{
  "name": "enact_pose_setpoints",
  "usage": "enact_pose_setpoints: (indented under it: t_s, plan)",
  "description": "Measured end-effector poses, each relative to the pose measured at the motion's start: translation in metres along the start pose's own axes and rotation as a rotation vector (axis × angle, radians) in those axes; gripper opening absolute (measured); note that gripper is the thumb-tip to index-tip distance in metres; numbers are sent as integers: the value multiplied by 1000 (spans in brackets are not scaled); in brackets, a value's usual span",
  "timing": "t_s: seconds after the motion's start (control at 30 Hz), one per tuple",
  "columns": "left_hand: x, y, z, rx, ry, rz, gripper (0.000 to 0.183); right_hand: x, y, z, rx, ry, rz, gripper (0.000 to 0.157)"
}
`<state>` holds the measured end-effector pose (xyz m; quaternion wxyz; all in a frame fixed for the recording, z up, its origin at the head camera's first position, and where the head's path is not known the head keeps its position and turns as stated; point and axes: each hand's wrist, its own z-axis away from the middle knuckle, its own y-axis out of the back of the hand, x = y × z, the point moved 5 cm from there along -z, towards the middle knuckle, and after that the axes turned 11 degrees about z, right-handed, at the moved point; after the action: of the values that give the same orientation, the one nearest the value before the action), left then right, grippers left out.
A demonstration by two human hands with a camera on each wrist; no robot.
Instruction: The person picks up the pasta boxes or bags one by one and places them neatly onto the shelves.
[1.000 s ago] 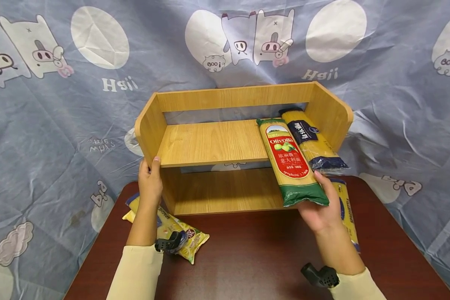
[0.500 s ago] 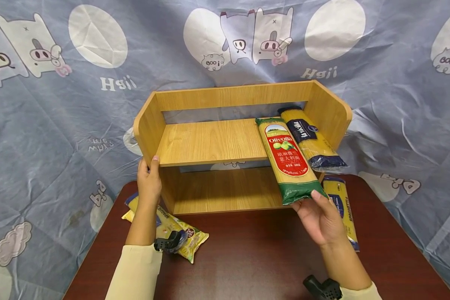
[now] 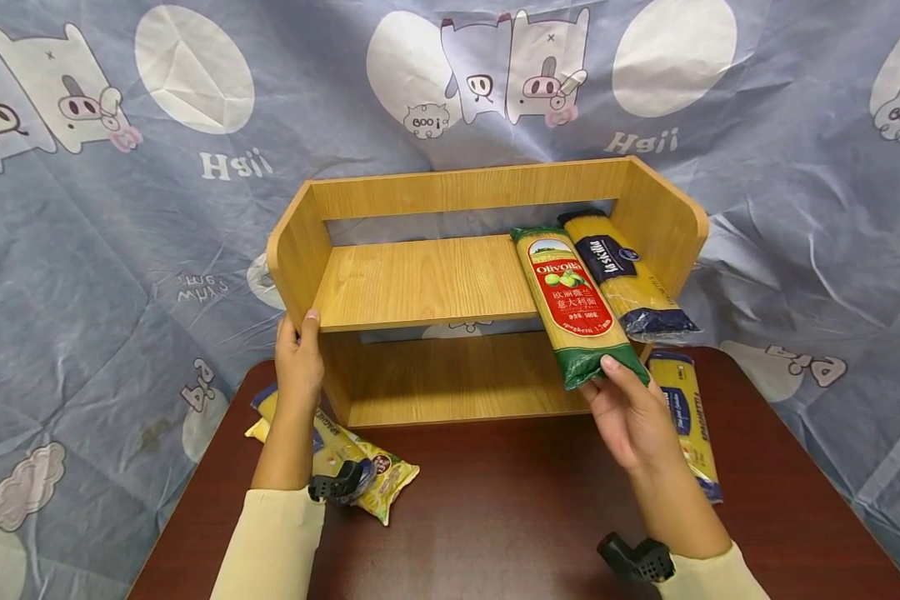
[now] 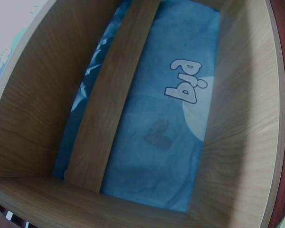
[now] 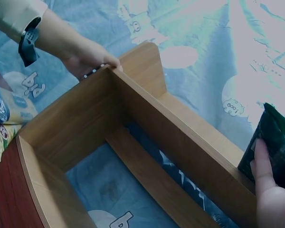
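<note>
My right hand [image 3: 630, 412] pinches the green lower end of an Olivoilà spaghetti packet [image 3: 570, 287], thumb on top and fingers beneath. The packet lies on the upper board of a wooden two-tier shelf [image 3: 427, 283], its near end jutting past the front edge. Right beside it, along the shelf's right side wall, lies a spaghetti packet with a dark blue label [image 3: 615, 267]. My left hand [image 3: 298, 362] grips the left side wall at the front corner of the upper board. In the right wrist view, the thumb presses the dark green packet end [image 5: 275, 142].
Left of the shelf, two yellow pasta packets [image 3: 345, 454] overlap on the dark red table [image 3: 480, 517], partly behind the left forearm. Another spaghetti packet [image 3: 686, 417] lies at the right, near the right forearm. A blue cartoon-print cloth [image 3: 195, 208] hangs behind.
My right hand has shifted from the right edge of the Olivoilà packet to its lower end. The packet has slid slightly farther back on the shelf. My left hand keeps its grip.
</note>
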<state>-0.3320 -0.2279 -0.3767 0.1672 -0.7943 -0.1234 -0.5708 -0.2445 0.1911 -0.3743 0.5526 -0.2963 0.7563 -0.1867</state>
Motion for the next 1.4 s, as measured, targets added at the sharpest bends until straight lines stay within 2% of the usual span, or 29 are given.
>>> enact_pose_setpoints:
  t_s: [0.43,0.57,0.73,0.97,1.17,1.27,1.4]
  plan:
    - [0,0,1,-16,9,6,48,10,1,-37,265,3,-170,38]
    - [-1,0,1,-22,10,2,48,12,3,-42,306,-22,-137,33]
    - [2,0,3,-13,23,-1,47,11,5,-39,294,-58,-7,31]
    - [29,-7,17,-20,35,-3,47,8,8,-29,208,-45,139,32]
    - [27,-5,17,-24,51,2,48,8,13,-19,152,6,286,33]
    - [14,-3,10,-21,38,3,47,9,17,-13,162,19,351,35]
    - [17,-4,11,-19,25,-4,48,9,27,-4,182,32,415,35]
